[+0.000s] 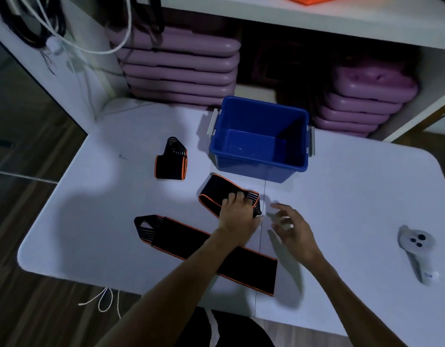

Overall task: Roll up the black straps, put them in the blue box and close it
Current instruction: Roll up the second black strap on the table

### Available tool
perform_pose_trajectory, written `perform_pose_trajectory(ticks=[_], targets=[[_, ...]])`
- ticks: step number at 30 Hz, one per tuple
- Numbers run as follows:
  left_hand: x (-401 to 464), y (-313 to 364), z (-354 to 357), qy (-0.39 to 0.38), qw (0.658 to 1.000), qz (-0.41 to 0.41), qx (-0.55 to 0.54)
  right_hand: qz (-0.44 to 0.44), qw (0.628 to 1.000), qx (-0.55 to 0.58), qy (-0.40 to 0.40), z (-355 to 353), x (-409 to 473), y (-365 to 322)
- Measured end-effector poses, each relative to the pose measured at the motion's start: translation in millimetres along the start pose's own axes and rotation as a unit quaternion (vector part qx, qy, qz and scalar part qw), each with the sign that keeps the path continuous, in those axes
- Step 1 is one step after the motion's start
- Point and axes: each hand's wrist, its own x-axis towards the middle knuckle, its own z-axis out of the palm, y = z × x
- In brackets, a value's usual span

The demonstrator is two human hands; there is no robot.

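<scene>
Three black straps with orange edging lie on the white table [354, 196]. A folded strap [171, 162] sits at the back left. The middle strap [217, 190] lies just in front of the blue box [260, 139], which stands open with nothing inside and no lid in view. My left hand [237, 212] presses down on the middle strap's elastic end, fingers curled over it. My right hand [291, 227] hovers just to the right with fingers spread, holding nothing. A long strap [191, 240] lies flat and unrolled under my left forearm.
A white controller [418, 246] lies at the table's right side. Stacks of purple cases [178, 63] fill the shelf behind the box. White cords [78, 43] hang at the upper left. The table's left edge drops to a wooden floor [28, 221].
</scene>
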Motion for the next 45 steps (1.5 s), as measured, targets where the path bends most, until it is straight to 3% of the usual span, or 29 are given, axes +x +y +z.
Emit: perform_pose_trajectory(ticks=[3, 5, 7, 10, 14, 15, 17, 19, 22, 25, 29, 32, 37, 42, 45], targets=[[-1, 7, -8, -0.030, 1.000, 0.007, 0.000, 0.001, 0.994, 0.073, -0.076, -18, 9, -2], [-14, -1, -26, -0.102, 0.978, 0.054, -0.172, -0.036, 0.992, 0.031, -0.116, -25, 13, -6], [-36, -6, -58, -0.169, 0.923, 0.091, -0.333, -0.086, 0.982, -0.030, -0.164, -21, 17, -14], [-60, -12, -105, -0.169, 0.821, 0.087, -0.538, -0.091, 0.969, 0.049, -0.223, -1, 15, -43], [-69, -55, -149, -0.048, 0.622, 0.048, -0.780, -0.040, 0.956, 0.104, -0.271, -2, 18, -81], [-74, -73, -157, -0.015, 0.589, 0.014, -0.808, -0.020, 0.953, 0.111, -0.283, -5, 22, -82], [-86, -116, -161, 0.041, 0.557, -0.047, -0.828, 0.007, 0.952, 0.111, -0.284, -5, 31, -84], [-98, -156, -151, 0.085, 0.568, -0.121, -0.810, -0.007, 0.956, 0.061, -0.286, 3, 35, -85], [-108, -197, -115, 0.102, 0.618, -0.247, -0.739, -0.036, 0.960, -0.007, -0.277, 29, 29, -85], [-114, -220, -72, 0.083, 0.680, -0.287, -0.669, -0.043, 0.965, -0.072, -0.247, 63, 18, -80], [-109, -229, -37, 0.131, 0.750, -0.334, -0.556, -0.042, 0.968, -0.110, -0.220, 96, 3, -67], [-106, -230, -28, 0.182, 0.803, -0.336, -0.457, -0.074, 0.959, -0.196, -0.189, 105, -7, -56], [-113, -235, -28, 0.246, 0.862, -0.288, -0.336, -0.164, 0.901, -0.367, -0.162, 102, -28, -48], [-115, -234, -25, 0.247, 0.899, -0.240, -0.272, -0.184, 0.884, -0.408, -0.135, 102, -36, -39], [-107, -236, -21, 0.254, 0.906, -0.251, -0.227, -0.189, 0.883, -0.409, -0.130, 103, -40, -39]])
